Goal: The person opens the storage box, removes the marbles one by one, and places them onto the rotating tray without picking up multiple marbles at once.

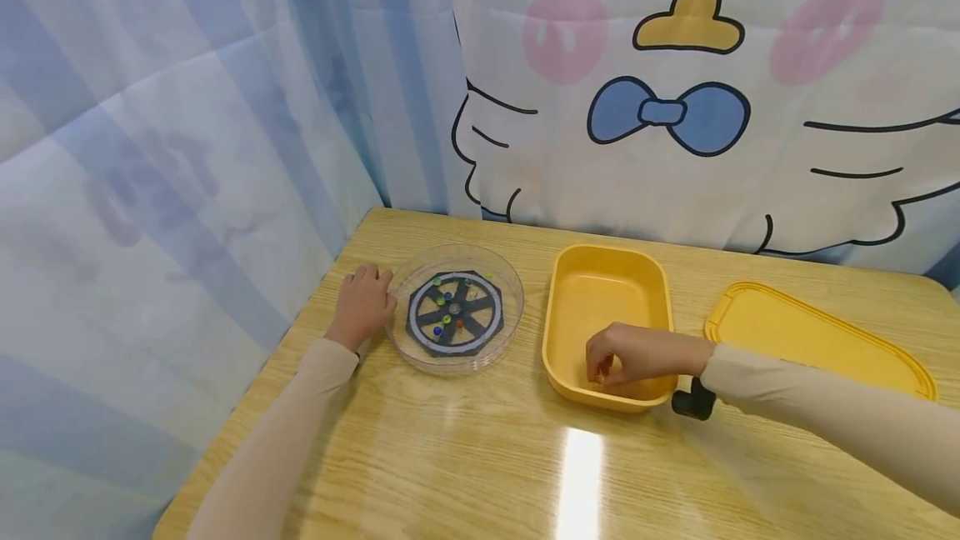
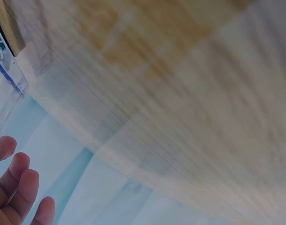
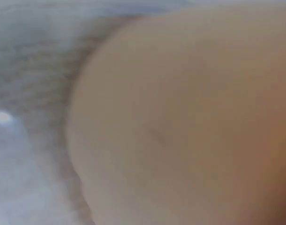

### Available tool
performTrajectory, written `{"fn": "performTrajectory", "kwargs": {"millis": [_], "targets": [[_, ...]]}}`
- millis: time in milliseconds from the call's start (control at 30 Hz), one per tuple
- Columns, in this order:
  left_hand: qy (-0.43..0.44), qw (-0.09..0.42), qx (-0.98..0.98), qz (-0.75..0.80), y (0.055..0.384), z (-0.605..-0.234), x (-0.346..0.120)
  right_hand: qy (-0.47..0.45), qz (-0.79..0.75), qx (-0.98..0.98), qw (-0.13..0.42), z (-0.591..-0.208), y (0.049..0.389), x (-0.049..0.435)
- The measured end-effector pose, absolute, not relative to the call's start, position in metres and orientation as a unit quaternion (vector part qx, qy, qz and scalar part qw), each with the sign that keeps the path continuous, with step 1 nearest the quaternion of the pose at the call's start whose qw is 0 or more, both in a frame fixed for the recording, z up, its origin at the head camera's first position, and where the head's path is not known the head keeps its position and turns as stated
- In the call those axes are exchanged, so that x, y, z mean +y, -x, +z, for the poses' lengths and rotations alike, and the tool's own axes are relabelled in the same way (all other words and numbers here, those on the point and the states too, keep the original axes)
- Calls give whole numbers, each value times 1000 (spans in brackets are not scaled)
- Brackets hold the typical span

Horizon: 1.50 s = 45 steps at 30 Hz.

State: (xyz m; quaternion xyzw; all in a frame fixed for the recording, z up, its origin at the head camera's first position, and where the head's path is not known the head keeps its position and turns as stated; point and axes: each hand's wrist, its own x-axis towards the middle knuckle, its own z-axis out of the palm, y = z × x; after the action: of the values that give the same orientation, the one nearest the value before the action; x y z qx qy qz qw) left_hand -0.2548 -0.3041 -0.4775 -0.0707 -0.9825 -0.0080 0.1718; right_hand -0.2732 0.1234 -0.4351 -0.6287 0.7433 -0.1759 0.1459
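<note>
A clear round dish (image 1: 517,294) stands on the table in the head view. Inside it lies a dark eight-sided wheel shape (image 1: 491,346) with a pale ring, and several small glass marbles in blue, green and orange are scattered over it. My left hand (image 1: 363,307) rests at the dish's left rim; its loosely bent fingers (image 2: 28,187) show in the left wrist view. Down in a yellow bin (image 1: 555,307), near its front edge, my right hand (image 1: 630,351) pinches a small orange thing (image 1: 601,377), mostly hidden by the fingertips.
A flat yellow lid (image 1: 810,332) lies right of the bin, partly under the right forearm. Curtains (image 1: 225,148) hang along the table's left and back edges. A black wrist device (image 1: 695,400) sits under the right wrist, by the bin's corner.
</note>
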Motion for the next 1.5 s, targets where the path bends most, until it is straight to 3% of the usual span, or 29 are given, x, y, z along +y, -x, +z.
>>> {"fn": "performTrajectory", "kwargs": {"millis": [500, 833, 1200, 1500], "targets": [[69, 167, -984, -5, 252, -477, -304, 598, -223, 766, 78, -392, 290, 114], [66, 168, -983, -4, 252, -477, -307, 550, -244, 796, 63, -371, 309, 77], [70, 177, -982, -8, 253, -476, -307, 505, -261, 817, 96, -377, 337, 13], [63, 155, -986, -10, 254, -475, -303, 502, -278, 805, 148, -400, 345, -30]]}}
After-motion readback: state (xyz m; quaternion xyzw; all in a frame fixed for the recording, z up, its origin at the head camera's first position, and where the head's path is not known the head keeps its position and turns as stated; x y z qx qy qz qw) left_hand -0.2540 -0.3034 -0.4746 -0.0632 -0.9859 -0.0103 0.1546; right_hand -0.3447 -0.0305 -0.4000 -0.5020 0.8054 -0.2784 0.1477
